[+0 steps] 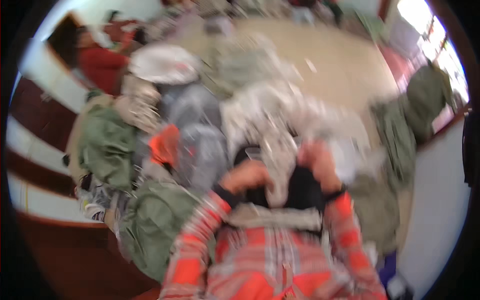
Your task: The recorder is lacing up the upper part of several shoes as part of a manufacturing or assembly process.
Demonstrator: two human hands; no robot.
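Motion blur softens the whole head view. A strip of beige cloth (278, 160) hangs over my dark-trousered lap, between my two hands. My left hand (248, 176) is curled, with its fingertips against the strip's left edge, and seems closed on it. To the right of the strip, my right hand (320, 162) is raised beside pale cloth (345, 150); its fingers are smeared, so their hold cannot be made out. A folded beige band of fabric (272, 217) lies across my waist, above my red-and-grey plaid garment (270, 250).
Heaped cloth surrounds me: green fabric (157, 220) at left, grey bundles (197, 117) ahead, an orange piece (165, 145) among them. Green sacks (402, 135) lean by the right wall (445, 200). A person in red (102, 60) sits at the far left. Tan floor (345, 65) extends beyond.
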